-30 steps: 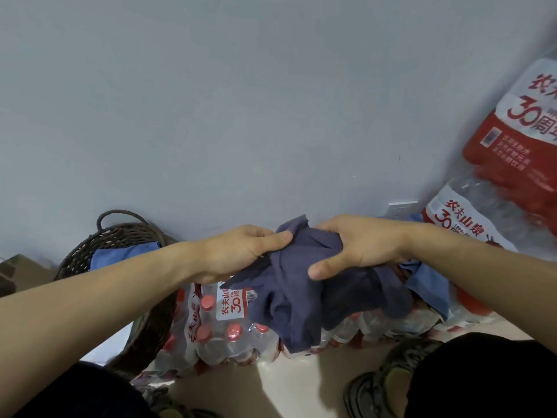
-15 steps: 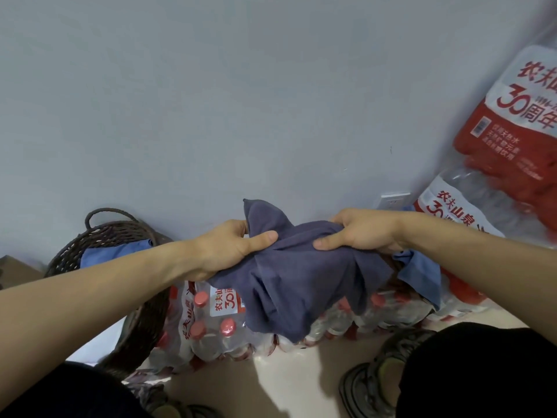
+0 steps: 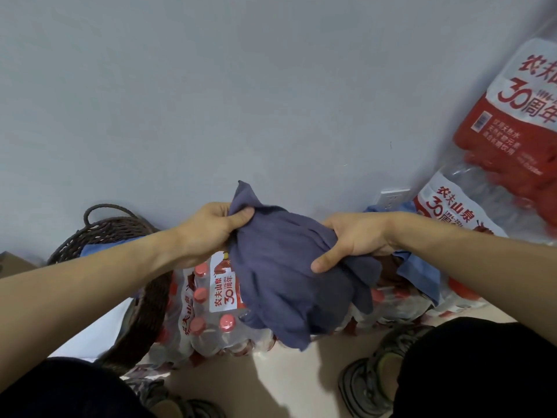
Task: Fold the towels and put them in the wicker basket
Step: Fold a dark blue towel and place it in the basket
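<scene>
The person holds a crumpled dark purple-grey cloth towel point(image 3: 280, 276) in mid-air above a shrink-wrapped pack of red-capped water bottles point(image 3: 208, 309) that stands against the pale blue wall point(image 3: 241, 86). The left hand point(image 3: 208, 230) pinches an upper corner of the towel between thumb and curled fingers, with a small peak of fabric sticking up past the thumb. The right hand point(image 3: 352, 239) is closed over a bunched fold on the other side, thumb pressed against the cloth from below. The rest of the towel sags in loose folds between and under the hands.

The step in hand appears to be opening the towel out so that it can be folded. To do it well, the right hand likely needs to work along the top edge until it reaches the second corner, since it now holds a bunch, not an edge. With both corners pinched and the hands drawn apart, the cloth should hang flat.

The dark brown woven wicker basket point(image 3: 99, 233) sits to the left, just beside the bottle pack, with a light blue cloth point(image 3: 105, 247) in it. Another light blue cloth point(image 3: 419, 273) lies on the packs at right.
</scene>
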### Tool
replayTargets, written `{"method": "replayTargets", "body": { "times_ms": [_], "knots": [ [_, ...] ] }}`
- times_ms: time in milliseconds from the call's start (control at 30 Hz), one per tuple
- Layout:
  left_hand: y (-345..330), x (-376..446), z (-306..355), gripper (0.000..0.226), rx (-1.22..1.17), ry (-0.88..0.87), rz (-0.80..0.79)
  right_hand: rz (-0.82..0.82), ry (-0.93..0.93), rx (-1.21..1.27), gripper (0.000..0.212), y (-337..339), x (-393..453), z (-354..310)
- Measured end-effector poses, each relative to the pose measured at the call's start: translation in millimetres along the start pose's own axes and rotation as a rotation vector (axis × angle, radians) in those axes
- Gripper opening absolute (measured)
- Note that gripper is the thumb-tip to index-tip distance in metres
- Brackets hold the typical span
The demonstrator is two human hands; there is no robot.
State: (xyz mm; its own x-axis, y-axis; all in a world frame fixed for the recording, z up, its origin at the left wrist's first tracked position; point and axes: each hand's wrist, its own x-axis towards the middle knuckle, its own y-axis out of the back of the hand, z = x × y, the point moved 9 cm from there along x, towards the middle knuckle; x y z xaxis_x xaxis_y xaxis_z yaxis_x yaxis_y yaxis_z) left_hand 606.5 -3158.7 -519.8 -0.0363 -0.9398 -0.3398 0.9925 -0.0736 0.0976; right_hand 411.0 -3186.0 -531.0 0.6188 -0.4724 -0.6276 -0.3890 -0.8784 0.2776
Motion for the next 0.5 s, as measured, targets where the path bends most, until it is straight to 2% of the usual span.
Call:
{"method": "replayTargets", "body": {
  "times_ms": [133, 233, 400, 500],
  "knots": [
    [20, 0, -3, 0.035, 0.112, 0.039, 0.133, -0.047, -0.06, -0.175, 0.042, 1, -1, 10],
    [36, -2, -8, 0.048, 0.397, 0.075, 0.194, -0.049, -0.127, -0.202, 0.036, 7, -3, 21],
    [70, -3, -29, 0.063, 0.743, 0.209, 0.258, 0.073, -0.192, -0.048, 0.028, 25, 1, 37],
    [83, 5, -43, 0.054, 1.035, 0.272, 0.205, 0.188, -0.164, 0.012, 0.019, 32, 12, 42]
  ]
}}
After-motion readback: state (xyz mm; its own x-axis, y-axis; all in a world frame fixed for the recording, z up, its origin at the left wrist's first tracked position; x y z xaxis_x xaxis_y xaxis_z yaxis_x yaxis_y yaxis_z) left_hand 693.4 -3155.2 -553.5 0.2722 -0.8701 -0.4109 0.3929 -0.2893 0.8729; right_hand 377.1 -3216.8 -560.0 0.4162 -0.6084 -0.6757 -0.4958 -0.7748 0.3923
